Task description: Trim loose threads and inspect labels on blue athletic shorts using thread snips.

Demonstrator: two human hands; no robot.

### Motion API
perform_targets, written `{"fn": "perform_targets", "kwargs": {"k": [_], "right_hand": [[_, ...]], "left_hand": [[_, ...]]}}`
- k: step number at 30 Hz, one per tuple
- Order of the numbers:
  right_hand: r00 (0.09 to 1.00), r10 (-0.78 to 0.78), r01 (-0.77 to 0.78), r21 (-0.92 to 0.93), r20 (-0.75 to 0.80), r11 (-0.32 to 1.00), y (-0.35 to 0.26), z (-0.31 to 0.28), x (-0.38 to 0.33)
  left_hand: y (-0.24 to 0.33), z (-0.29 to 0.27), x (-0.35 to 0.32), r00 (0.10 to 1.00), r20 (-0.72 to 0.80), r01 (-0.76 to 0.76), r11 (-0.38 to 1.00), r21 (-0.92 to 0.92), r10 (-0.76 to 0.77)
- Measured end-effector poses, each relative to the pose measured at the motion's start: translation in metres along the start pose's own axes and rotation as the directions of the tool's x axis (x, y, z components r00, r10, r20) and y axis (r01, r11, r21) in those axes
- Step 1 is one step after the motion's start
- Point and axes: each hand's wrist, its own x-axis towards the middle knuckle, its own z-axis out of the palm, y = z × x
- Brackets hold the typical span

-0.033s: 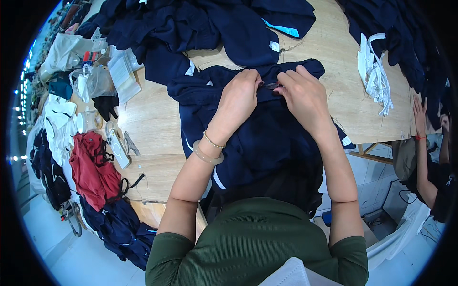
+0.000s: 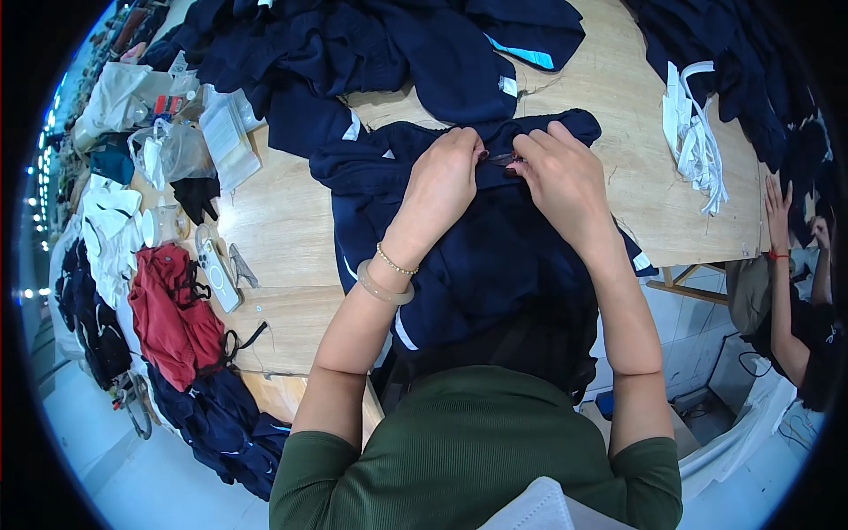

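Head view: navy garment (image 2: 495, 256) held at the near edge of the desk (image 2: 274, 212)

The garment is spread over the near edge of the desk, its lower part draped toward the wearer's body. Its upper fold is pinched between the thumb and fingers of the left hand (image 2: 449, 177); the cloth just beside is clamped likewise by the right hand (image 2: 561, 177). The hands are kept near each other but apart, with a short stretch of cloth between them; the small detail in that gap cannot be made out. A beaded bracelet (image 2: 394, 264) and a pale bangle (image 2: 382, 290) are worn on the left wrist.

Along the far edge, other navy clothes (image 2: 336, 53) are heaped. Toward the right edge, white strips (image 2: 693, 132) are laid beside a second dark pile (image 2: 724, 53). By the left edge, a red garment (image 2: 172, 309) is placed next to a white phone (image 2: 218, 274), with a clear plastic bag (image 2: 188, 152) nearer the far left corner. At the right edge, a co-worker's hand (image 2: 777, 212) is seen, a red band (image 2: 778, 255) being worn at its wrist.
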Motion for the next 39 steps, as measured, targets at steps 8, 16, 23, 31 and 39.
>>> {"fn": "perform_targets", "kwargs": {"k": [8, 16, 23, 31, 39], "right_hand": [[0.999, 0.028, -0.027, -0.007, 0.022, 1.000, 0.002, -0.005, 0.001], [0.999, -0.007, 0.007, 0.014, 0.036, 1.000, 0.000, 0.002, 0.004], [0.999, -0.010, 0.009, 0.010, 0.036, 1.000, 0.002, 0.002, 0.002], [0.981, 0.190, -0.191, 0.170, 0.028, 0.967, 0.022, -0.006, -0.017], [0.996, 0.074, -0.069, 0.105, -0.042, 0.992, 0.014, -0.003, -0.009]], "left_hand": [[0.002, -0.002, 0.000, 1.000, 0.008, 0.007, 1.000, 0.016, -0.007], [0.003, -0.001, 0.001, 1.000, 0.009, 0.011, 1.000, 0.010, -0.011], [0.000, -0.002, 0.000, 1.000, -0.008, 0.006, 1.000, 0.014, -0.006], [-0.003, -0.009, -0.003, 0.991, 0.107, 0.081, 0.994, -0.066, -0.074], [-0.003, -0.005, 0.001, 0.998, -0.041, -0.056, 0.998, -0.041, 0.055]]}}
